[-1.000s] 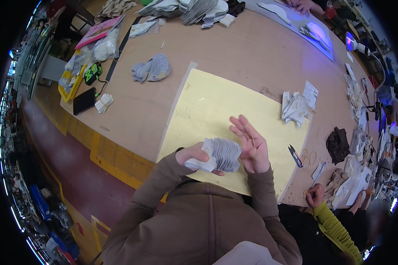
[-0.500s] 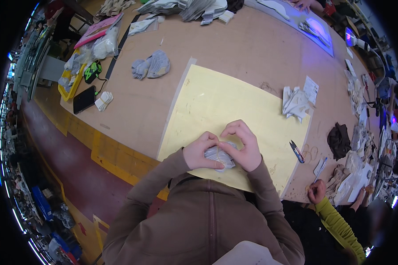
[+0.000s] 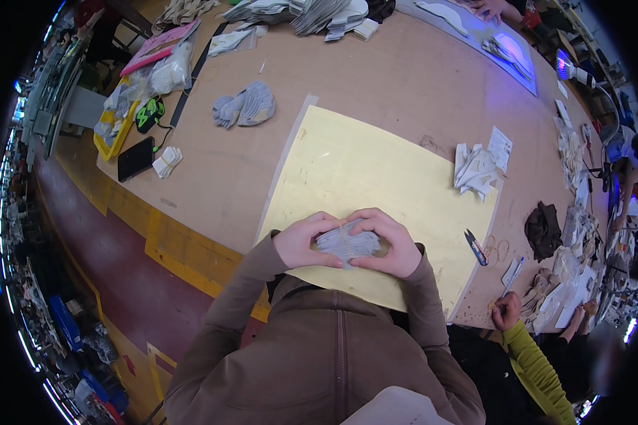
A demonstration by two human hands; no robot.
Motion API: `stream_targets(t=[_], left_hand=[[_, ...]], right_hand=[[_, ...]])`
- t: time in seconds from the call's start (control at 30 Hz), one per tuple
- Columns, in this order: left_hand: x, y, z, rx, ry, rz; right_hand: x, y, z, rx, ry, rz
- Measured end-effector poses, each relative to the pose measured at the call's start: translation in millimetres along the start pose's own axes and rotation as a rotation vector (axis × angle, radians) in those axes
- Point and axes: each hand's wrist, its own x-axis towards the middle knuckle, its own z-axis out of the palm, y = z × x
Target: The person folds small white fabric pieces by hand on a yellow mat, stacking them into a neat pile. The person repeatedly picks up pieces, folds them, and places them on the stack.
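Both hands close around a small stack of grey fabric pieces (image 3: 347,244), held just above the near part of the yellow cutting mat (image 3: 376,170). Left hand (image 3: 303,241) wraps the stack's left end, thumb below and fingers curled over the top; right hand (image 3: 391,244) mirrors it on the right end, thumbs nearly meeting. The pieces look thin, soft and light, cut to one rounded outline, with edges showing as fine layered lines. Judgement: the stack is limp and likely to fan or slip sideways, so pinching both ends with pressure through the full thickness suits it best. A similar grey bundle (image 3: 244,108) lies well apart on the brown tabletop (image 3: 376,78). White folded pieces (image 3: 475,170) sit at the mat's right edge.
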Motion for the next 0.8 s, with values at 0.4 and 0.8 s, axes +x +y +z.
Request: stream_targets(t=[0.4,0.8], left_hand=[[-7.6,23.8,7.0,-0.340,0.023,0.097],[9.4,25.4,22.0,-0.351,0.130,0.445]], right_hand=[[-1.4,-6.9,-2.9,-0.113,0.095,-0.232],[-12.1,11.8,2.6,0.259,0.290,-0.239]])
